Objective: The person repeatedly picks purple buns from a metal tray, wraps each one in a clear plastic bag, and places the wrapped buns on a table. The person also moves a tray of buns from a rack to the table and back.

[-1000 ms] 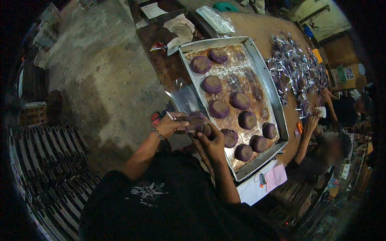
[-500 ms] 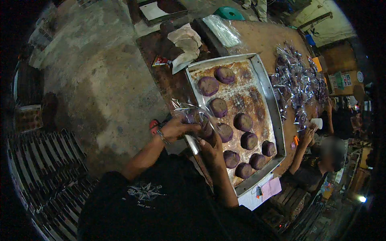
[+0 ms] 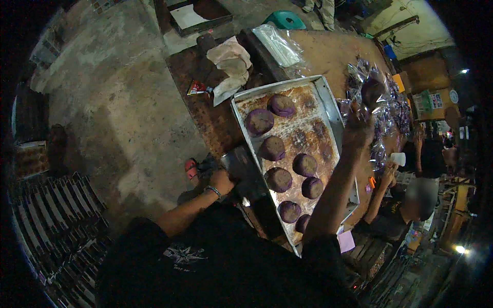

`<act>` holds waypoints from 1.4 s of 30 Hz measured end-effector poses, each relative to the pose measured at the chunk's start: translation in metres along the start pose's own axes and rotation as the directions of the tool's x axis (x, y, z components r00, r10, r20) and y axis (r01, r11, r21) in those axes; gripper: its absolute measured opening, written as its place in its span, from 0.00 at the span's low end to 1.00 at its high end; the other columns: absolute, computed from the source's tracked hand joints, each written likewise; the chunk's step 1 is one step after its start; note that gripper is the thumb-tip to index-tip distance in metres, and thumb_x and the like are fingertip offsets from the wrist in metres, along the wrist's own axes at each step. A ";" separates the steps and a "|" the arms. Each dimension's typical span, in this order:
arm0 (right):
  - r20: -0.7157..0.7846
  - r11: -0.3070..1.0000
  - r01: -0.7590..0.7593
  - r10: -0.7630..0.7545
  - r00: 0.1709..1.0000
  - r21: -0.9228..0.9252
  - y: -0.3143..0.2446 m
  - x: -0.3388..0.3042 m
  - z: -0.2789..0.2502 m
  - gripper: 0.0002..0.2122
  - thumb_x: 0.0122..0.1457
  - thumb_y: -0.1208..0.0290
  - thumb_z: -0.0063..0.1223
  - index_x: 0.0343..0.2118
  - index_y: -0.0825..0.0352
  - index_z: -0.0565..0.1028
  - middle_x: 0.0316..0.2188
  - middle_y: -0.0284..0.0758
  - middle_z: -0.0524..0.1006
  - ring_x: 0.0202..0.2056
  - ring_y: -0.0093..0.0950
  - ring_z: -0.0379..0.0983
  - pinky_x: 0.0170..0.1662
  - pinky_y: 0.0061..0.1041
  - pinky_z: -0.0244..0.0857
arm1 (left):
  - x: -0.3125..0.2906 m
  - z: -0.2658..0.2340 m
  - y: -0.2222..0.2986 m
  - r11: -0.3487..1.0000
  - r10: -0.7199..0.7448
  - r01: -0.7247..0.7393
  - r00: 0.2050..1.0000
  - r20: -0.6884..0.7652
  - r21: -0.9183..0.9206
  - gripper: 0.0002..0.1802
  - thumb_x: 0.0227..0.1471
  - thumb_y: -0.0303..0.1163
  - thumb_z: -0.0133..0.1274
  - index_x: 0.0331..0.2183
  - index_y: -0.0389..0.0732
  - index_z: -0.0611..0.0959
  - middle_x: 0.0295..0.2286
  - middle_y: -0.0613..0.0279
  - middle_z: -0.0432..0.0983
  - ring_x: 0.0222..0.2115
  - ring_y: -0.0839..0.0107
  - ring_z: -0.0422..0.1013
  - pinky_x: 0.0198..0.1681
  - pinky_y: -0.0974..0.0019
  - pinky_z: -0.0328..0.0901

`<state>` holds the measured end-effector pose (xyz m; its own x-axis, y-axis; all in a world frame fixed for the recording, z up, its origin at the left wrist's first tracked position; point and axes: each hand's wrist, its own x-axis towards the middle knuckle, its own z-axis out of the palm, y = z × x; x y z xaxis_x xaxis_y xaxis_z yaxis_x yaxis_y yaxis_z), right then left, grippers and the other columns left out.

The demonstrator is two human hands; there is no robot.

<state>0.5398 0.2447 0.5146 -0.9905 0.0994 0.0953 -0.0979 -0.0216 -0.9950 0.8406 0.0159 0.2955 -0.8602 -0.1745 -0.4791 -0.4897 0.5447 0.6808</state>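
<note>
Fingers of my right hand (image 3: 359, 126) pinch a wrapped purple bun (image 3: 372, 92) over the pile of wrapped buns (image 3: 395, 110); best lowered gently. Left hand (image 3: 221, 180) grips clear wrappers (image 3: 239, 164).

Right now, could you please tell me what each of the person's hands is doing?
Left hand: closed, by the stack of clear bags at the tray's edge.
Right hand: raised over the table, holding a wrapped purple bun.
</note>
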 end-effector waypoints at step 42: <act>0.106 0.755 0.123 -0.071 0.992 -0.644 0.058 -0.321 -0.109 0.34 0.41 0.74 0.64 0.52 0.69 0.57 0.43 0.45 0.68 0.45 0.38 0.68 0.50 0.32 0.60 | 0.016 0.027 0.020 0.944 0.248 -0.246 0.969 -0.019 -0.220 0.22 0.42 0.39 0.59 0.28 0.26 0.76 0.25 0.46 0.76 0.19 0.59 0.75 0.20 0.62 0.72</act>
<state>0.8626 0.3200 0.4233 -0.9856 -0.0051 0.1689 -0.1335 0.6364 -0.7597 0.8211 0.0464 0.2865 -0.9573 -0.0493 -0.2848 -0.2819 0.3763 0.8826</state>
